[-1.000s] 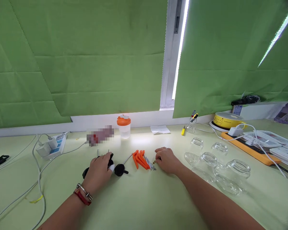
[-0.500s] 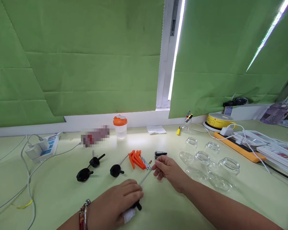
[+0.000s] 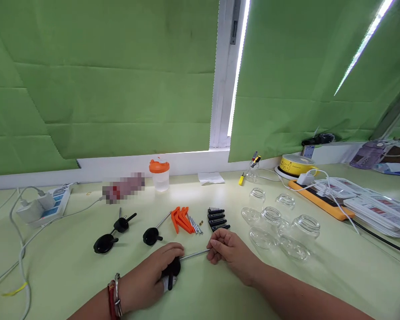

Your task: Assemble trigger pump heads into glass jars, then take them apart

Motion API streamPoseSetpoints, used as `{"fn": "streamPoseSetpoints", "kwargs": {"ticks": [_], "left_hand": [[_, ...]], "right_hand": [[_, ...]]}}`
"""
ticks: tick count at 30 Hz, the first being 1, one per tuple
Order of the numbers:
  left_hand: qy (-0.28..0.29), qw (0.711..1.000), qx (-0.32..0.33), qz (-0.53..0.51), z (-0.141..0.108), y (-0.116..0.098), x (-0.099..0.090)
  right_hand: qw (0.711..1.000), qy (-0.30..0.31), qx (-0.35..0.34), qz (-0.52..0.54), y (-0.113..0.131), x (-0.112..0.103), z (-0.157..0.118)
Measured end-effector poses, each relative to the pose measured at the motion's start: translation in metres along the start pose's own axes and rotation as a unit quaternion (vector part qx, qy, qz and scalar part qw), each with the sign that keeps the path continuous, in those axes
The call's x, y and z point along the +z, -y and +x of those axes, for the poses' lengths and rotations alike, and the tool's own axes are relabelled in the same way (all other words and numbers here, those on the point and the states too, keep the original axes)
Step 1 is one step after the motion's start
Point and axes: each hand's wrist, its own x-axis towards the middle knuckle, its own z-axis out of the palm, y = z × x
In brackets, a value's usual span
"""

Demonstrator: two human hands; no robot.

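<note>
Low on the table, my left hand [image 3: 155,271] is closed round a black round part with a short stub handle [image 3: 172,268]. A thin metal rod [image 3: 194,255] sticks out of this part toward the right. My right hand [image 3: 225,251] pinches the far end of the rod between thumb and fingers. Similar black parts, one [image 3: 150,236] with its own rod, lie on the left. Beyond the hands are orange handle-shaped pieces [image 3: 182,220], several screws or pins [image 3: 195,226], two tiny brownish bits [image 3: 201,222] and black pieces with springs [image 3: 217,218].
Several clear glass jars [image 3: 306,226] stand on the right, near my right forearm. An orange-lidded cup [image 3: 159,175], a folded paper [image 3: 211,178] and a yellow tape roll [image 3: 296,164] are along the back. Cables and a power strip [image 3: 58,205] occupy the left; an orange-edged strip [image 3: 323,202] lies right.
The rod has swung from a steep slant to nearly level. My right hand has moved down toward me, uncovering the black spring pieces. My left hand has turned, showing more of the black part.
</note>
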Motion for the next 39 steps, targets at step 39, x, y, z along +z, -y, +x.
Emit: {"fn": "streamPoseSetpoints", "kwargs": {"ticks": [39], "left_hand": [[0.019, 0.994, 0.002, -0.106, 0.009, -0.007, -0.009]], "right_hand": [[0.997, -0.029, 0.052, -0.043, -0.004, -0.009, 0.012]]}}
